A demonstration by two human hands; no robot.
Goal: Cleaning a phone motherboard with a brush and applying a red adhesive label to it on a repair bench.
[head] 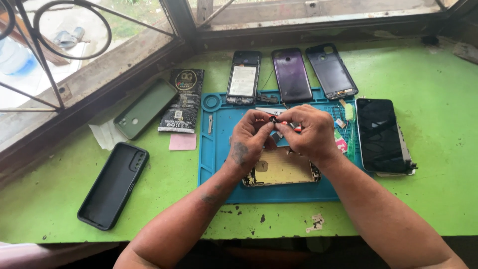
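Observation:
My left hand (250, 137) and my right hand (309, 132) meet above a blue work mat (215, 164) on a green table. Together their fingertips pinch a small black round part (273, 119); a bit of red shows beside it between the fingers. Under my hands lies an opened phone (279, 172) with its yellowish inside facing up. The hands hide its upper end.
Along the back stand an opened phone body (243, 78), a purple back cover (292, 75) and a dark frame (331, 71). A phone with a black screen (381, 135) lies right. A black case (114, 185), green case (145, 109), black packet (182, 100) and pink pad (182, 142) lie left.

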